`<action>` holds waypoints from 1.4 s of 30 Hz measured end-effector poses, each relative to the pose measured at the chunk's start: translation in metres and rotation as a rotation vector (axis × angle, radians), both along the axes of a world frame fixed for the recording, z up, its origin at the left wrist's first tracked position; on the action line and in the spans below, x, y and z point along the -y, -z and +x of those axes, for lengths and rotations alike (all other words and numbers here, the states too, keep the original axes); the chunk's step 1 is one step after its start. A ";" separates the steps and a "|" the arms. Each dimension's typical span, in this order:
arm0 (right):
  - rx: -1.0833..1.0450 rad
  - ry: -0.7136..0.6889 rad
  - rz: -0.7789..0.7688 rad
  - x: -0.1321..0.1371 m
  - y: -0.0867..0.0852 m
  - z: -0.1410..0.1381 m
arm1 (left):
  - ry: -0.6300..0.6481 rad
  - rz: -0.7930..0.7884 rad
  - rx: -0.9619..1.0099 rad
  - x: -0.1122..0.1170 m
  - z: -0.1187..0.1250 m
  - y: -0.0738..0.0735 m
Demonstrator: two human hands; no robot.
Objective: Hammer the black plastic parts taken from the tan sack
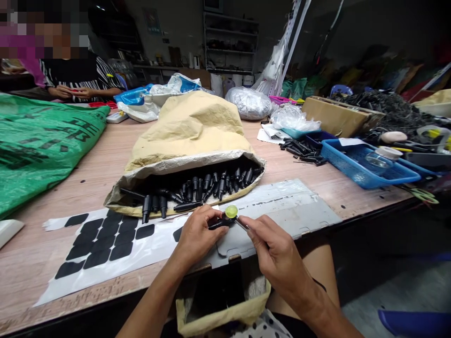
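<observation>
My left hand (pixel 200 232) is closed around a black tube-shaped part (pixel 216 225) above the grey board (pixel 289 199). A small round yellow-green translucent piece (pixel 231 211) sits at the far end of that part. Between the thumb and fingers of my right hand (pixel 273 244) is a slim metal tool (pixel 243 224), its tip beside the black part; its exact kind is unclear. Just beyond both hands lies a tan sack (pixel 190 122), its mouth turned toward me, with many similar black tubes (pixel 207 183) inside.
A white sheet with black rounded squares (pixel 104 237) lies left. Right of the sack are loose black parts (pixel 299 149) and a blue basket (pixel 366 164) with a jar. A green bag (pixel 45 145) covers the far left. Another person's hands (pixel 72 92) work across the table.
</observation>
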State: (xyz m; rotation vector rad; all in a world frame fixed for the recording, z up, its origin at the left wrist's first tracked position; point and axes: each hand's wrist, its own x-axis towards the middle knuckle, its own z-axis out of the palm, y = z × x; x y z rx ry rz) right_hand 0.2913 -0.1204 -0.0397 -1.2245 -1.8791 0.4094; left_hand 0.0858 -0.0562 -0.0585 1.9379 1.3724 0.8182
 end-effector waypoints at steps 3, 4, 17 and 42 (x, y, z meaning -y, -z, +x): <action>-0.001 0.009 0.083 0.005 0.006 -0.004 | 0.003 -0.005 0.001 0.000 0.001 -0.002; 0.007 0.015 0.108 0.005 0.009 -0.005 | 0.005 -0.005 -0.003 0.000 0.001 -0.002; 0.004 0.067 0.146 0.005 0.010 0.003 | 0.007 0.006 -0.031 -0.001 -0.001 0.001; 0.557 0.707 0.148 -0.056 0.044 0.083 | 0.062 0.019 -0.065 -0.003 -0.003 -0.002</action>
